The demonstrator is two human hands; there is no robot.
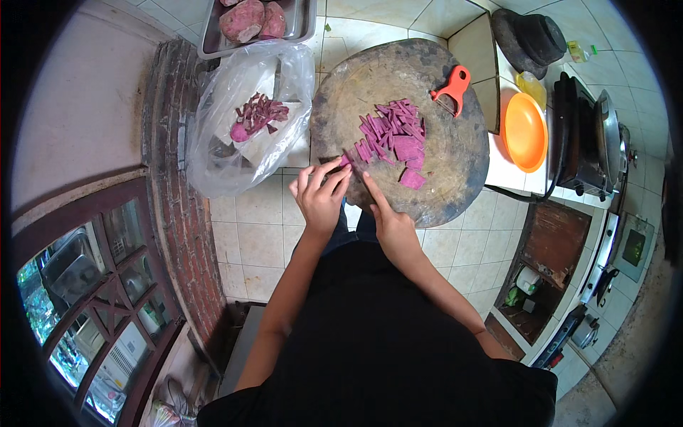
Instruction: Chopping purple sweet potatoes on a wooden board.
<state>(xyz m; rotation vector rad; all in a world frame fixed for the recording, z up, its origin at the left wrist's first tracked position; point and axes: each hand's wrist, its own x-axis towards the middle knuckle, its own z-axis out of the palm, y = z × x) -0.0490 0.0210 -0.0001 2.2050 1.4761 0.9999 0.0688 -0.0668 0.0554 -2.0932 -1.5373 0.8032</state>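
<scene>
A thick round wooden chopping board (pixel 341 96) lies before me. At its near left edge, my left hand (pixel 323 195) pins a small piece of purple sweet potato (pixel 345 159) with the fingertips. My right hand (pixel 395 229) is closed around a knife, its handle hidden in the palm and the index finger stretched along the blade (pixel 356 166). The thin blade stands against the piece, beside the left fingertips. Cut purple strips (pixel 392 120) are heaped at the board's middle, with flat slices (pixel 408 149) at their near side and one slice (pixel 412 179) apart.
An orange-red peeler (pixel 454 91) rests on the board's far right. Peelings (pixel 261 113) lie in a clear plastic bag (pixel 213 160) to the left. Behind it, a metal tray (pixel 299 32) holds unpeeled sweet potatoes (pixel 243 21). An orange bowl (pixel 525 133) and a stove (pixel 581 139) stand right.
</scene>
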